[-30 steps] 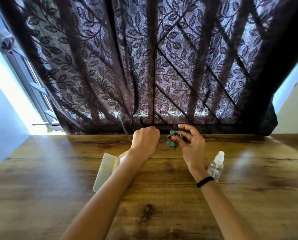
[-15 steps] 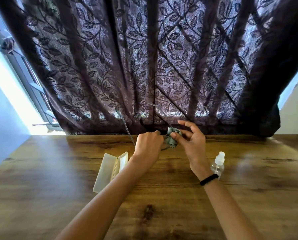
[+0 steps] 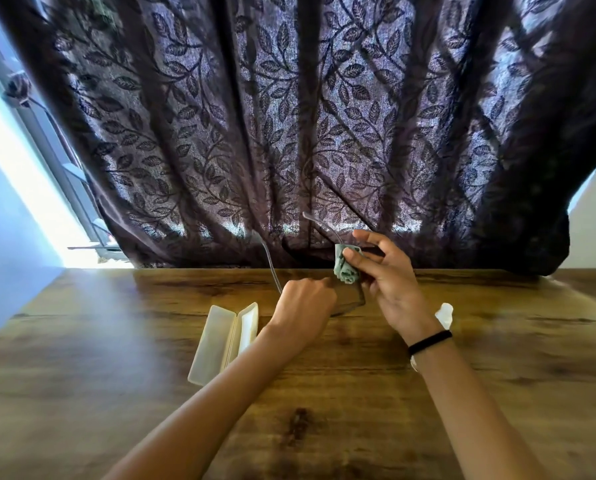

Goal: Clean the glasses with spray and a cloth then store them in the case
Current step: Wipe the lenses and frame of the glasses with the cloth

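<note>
Head view, wiping stage. The left hand [image 3: 305,299] is curled shut around the frame of the glasses [image 3: 353,301], held just above the desk [image 3: 497,393]; one thin temple arm rises beyond the knuckles toward the curtain [image 3: 289,116], a second shows further right. The right hand [image 3: 390,282] pinches a bunched grey-green cloth [image 3: 345,266] betw. thumb and fingertips, other fingers spread loosely, w/ the cloth pressed against what looks like the upper edge of a lens; exact contact point is hard to make out since frame and lens are clear and thin.

Status, as judged: spraying is probably done, since the spray bottle [image 3: 443,315] stands unattended on the desk just behind the right wrist, partly hidden, and the cloth is on the lens. Wiping is under way; cannot tell whether one lens or both have been covered, or whether any film remains.

Left to do: finish wiping, fold the temples, lay the glasses in the case [image 3: 225,341], close it. The case lies open on the desk, near the left forearm, both halves up and nothing visible inside, so storage has not begun.
</note>
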A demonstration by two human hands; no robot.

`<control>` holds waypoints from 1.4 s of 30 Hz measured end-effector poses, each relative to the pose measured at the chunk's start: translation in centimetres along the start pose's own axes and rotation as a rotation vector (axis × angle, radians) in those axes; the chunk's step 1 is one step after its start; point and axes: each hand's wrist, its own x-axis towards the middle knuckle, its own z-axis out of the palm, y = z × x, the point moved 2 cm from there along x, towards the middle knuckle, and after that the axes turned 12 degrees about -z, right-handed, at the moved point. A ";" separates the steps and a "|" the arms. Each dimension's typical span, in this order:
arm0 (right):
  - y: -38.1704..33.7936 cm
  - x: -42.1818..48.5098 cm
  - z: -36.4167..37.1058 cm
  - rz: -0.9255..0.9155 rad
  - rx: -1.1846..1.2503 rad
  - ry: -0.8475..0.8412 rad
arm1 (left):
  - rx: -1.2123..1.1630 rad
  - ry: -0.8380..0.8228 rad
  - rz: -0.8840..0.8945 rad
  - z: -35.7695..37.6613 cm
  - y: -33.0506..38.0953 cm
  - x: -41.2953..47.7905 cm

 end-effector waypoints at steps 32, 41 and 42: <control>-0.5 0.3 0.3 -0.059 -0.099 -0.199 | -0.017 -0.073 0.002 0.9 -1.0 -0.8; 1.1 -1.7 -0.1 -0.051 -0.065 -0.165 | -0.305 -0.038 -0.121 1.6 -3.6 0.4; 1.3 -1.8 -0.1 -0.056 -0.047 -0.142 | -0.342 -0.043 -0.119 1.7 -3.7 0.3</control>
